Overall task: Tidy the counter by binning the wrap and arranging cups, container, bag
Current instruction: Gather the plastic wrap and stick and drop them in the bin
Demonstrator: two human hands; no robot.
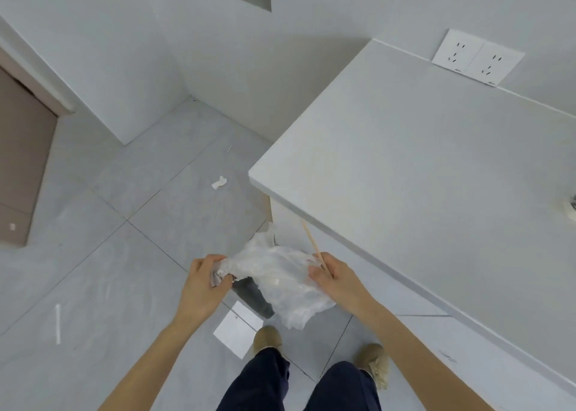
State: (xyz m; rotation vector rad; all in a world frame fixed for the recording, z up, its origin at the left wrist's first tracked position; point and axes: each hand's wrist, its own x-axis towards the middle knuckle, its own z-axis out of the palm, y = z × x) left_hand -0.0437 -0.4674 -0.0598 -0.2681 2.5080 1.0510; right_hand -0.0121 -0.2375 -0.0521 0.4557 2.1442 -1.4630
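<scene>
You're looking down at your own two bare hands, held out over a grey tiled floor [93, 254], w/ a white counter [420, 161] on your right. Your left hand [204, 281] has its fingers curled shut, clamped on one bunched end of a crumpled clear plastic wrap [280, 283]. Your right hand [335, 281] grips the wrap's other side, fingers closed on it, and also pinches a thin wooden stick [313, 245] that points up and away toward the counter edge. The wrap hangs stretched between both hands, sagging lower on the right. Directly under it sits a dark bin [254, 297], mostly hidden by the wrap. A flat white square sheet [237, 329] lies on the floor just beside the bin, near your tan shoes [266, 337]. A small crumpled white scrap [219, 182] lies further off on the tiles. On the wall behind the counter, a double socket plate [478, 56]. Counter's right edge shows part of a white object, too cut off to ID.
</scene>
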